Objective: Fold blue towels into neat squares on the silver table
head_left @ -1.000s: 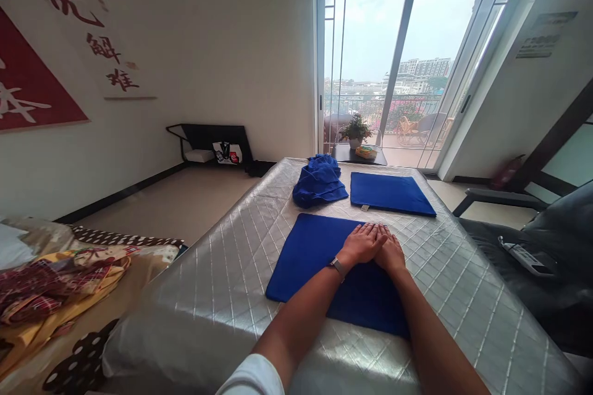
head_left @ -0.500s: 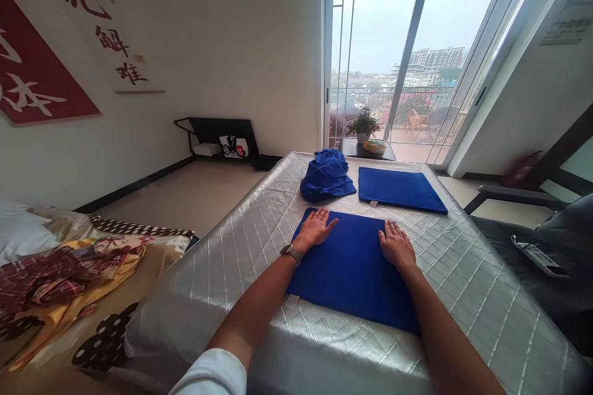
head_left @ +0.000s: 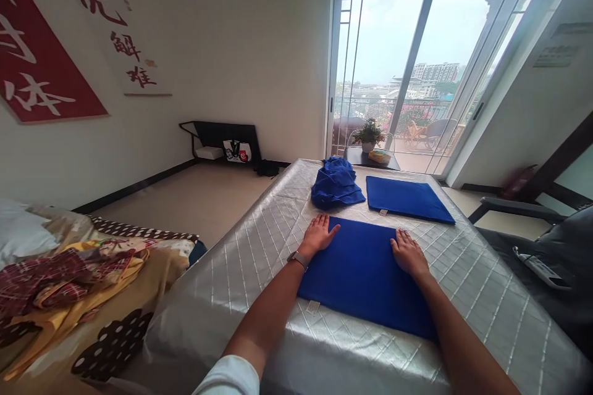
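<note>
A flat, folded blue cloth (head_left: 359, 274) lies on the silver quilted mattress (head_left: 250, 247), a white tag showing at its near left edge. My left hand (head_left: 320, 234) rests flat on its far left corner, fingers stretched out and thumb apart. Flat on the far right corner lies my right hand (head_left: 409, 252), its fingers also extended. Neither hand grasps anything. Beyond them sit a crumpled heap of blue cloth (head_left: 337, 184) and, to its right, a second folded blue cloth (head_left: 407, 199) with a tag at its near edge.
Left of the mattress is a bed with rumpled plaid and yellow fabric (head_left: 69, 284). A dark armchair (head_left: 523, 247) with a power strip (head_left: 542, 268) stands at the right. Past the far end, a small table holds a potted plant (head_left: 369, 136) before a sliding glass door.
My view has tilted up and turned slightly left, so everything sits lower and further right. Both hands stay flat on the folded cloth, with little visible movement across it.
</note>
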`<act>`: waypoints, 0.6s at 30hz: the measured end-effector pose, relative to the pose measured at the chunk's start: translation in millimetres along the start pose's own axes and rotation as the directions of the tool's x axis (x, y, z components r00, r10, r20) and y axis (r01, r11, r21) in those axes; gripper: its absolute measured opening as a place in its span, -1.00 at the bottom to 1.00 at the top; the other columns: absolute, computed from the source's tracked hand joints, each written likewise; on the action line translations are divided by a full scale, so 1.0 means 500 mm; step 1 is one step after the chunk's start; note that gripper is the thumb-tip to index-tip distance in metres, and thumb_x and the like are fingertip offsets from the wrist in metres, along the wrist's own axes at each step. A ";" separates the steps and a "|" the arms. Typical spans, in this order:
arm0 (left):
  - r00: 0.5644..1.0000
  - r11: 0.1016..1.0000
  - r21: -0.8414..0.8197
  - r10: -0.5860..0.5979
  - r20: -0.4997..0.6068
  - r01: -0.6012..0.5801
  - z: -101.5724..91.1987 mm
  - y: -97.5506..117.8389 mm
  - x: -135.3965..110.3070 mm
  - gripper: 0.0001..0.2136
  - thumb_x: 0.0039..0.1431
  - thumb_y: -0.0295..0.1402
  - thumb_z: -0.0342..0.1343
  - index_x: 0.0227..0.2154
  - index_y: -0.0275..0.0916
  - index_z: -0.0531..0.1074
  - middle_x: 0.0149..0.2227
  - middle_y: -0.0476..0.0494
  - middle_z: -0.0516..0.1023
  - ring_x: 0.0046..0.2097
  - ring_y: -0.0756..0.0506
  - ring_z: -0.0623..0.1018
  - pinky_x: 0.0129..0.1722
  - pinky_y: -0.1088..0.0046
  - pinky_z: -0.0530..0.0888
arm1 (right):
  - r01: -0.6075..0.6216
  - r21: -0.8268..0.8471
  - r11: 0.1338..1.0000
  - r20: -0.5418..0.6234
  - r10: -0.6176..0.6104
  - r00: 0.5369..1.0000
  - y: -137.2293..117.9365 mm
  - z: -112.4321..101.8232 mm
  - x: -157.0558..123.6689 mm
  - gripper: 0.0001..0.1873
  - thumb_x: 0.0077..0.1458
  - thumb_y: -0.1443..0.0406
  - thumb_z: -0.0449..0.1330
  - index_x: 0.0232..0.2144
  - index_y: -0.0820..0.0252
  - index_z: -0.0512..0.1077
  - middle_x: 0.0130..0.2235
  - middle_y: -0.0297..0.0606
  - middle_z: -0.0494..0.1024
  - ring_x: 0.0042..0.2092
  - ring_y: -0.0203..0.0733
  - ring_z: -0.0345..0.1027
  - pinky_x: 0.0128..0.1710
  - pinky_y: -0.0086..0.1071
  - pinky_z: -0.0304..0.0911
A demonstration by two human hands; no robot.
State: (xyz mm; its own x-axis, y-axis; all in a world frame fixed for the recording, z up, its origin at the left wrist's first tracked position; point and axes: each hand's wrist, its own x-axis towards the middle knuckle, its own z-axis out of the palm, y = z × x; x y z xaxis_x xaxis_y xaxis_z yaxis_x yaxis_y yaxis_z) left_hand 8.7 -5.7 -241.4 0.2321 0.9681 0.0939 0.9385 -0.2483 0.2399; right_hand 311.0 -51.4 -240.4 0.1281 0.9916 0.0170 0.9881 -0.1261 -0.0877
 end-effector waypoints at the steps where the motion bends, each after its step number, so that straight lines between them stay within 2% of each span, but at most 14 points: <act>1: 1.000 1.000 -0.004 -0.003 -0.004 0.003 0.000 0.000 0.000 -0.22 0.38 0.12 -0.49 0.39 -0.42 -0.01 0.42 -0.34 -0.01 0.44 -0.23 -0.03 0.39 0.13 -0.01 | 0.000 -0.004 1.000 0.005 0.000 1.000 -0.002 -0.005 -0.001 -0.31 0.36 0.14 -0.33 0.41 0.37 -0.08 0.45 -0.18 -0.09 0.44 -0.17 -0.28 0.39 -0.21 -0.29; 7: 1.000 1.000 -0.010 -0.002 -0.019 0.002 0.004 0.000 0.001 -0.21 0.38 0.12 -0.48 0.38 -0.45 0.01 0.42 -0.36 -0.01 0.43 -0.23 -0.01 0.39 0.16 -0.03 | 0.009 -0.061 0.998 0.002 -0.009 1.000 -0.013 -0.025 -0.032 -0.32 0.37 0.15 -0.30 0.41 0.39 -0.07 0.44 -0.16 -0.06 0.44 -0.14 -0.27 0.39 -0.18 -0.30; 10: 1.000 1.000 0.000 -0.001 -0.022 0.001 0.005 0.001 0.002 -0.20 0.37 0.12 -0.49 0.37 -0.47 0.02 0.42 -0.37 0.00 0.43 -0.22 0.00 0.39 0.17 -0.04 | 0.016 -0.078 0.997 -0.034 -0.019 0.999 -0.012 -0.014 -0.060 -0.32 0.38 0.15 -0.31 0.40 0.40 -0.06 0.44 -0.14 -0.06 0.44 -0.14 -0.29 0.39 -0.19 -0.31; 13: 1.000 1.000 0.014 -0.004 -0.022 0.005 0.004 0.003 0.001 -0.20 0.37 0.12 -0.49 0.37 -0.47 0.02 0.42 -0.36 0.00 0.43 -0.22 0.00 0.39 0.17 -0.03 | 0.007 -0.073 0.997 -0.008 -0.007 1.000 -0.008 0.001 -0.080 -0.32 0.38 0.13 -0.32 0.40 0.41 -0.07 0.44 -0.14 -0.08 0.44 -0.13 -0.29 0.39 -0.19 -0.29; 18: 1.000 0.999 0.038 -0.018 -0.021 0.019 -0.005 0.007 -0.006 -0.21 0.38 0.11 -0.47 0.38 -0.45 0.01 0.42 -0.36 0.01 0.43 -0.21 0.01 0.39 0.18 -0.03 | 0.004 -0.060 0.998 0.016 -0.003 1.000 -0.006 0.004 -0.084 -0.31 0.38 0.13 -0.31 0.40 0.43 -0.08 0.45 -0.14 -0.10 0.45 -0.11 -0.31 0.39 -0.18 -0.30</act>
State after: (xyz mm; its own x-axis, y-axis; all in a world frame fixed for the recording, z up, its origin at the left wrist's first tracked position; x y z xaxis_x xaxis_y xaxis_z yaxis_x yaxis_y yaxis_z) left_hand 10.3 -9.8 -238.3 0.2096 0.9716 0.1102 0.9517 -0.2286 0.2052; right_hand 302.6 -92.6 -242.9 0.1242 0.9923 0.0017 0.9919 -0.1241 -0.0274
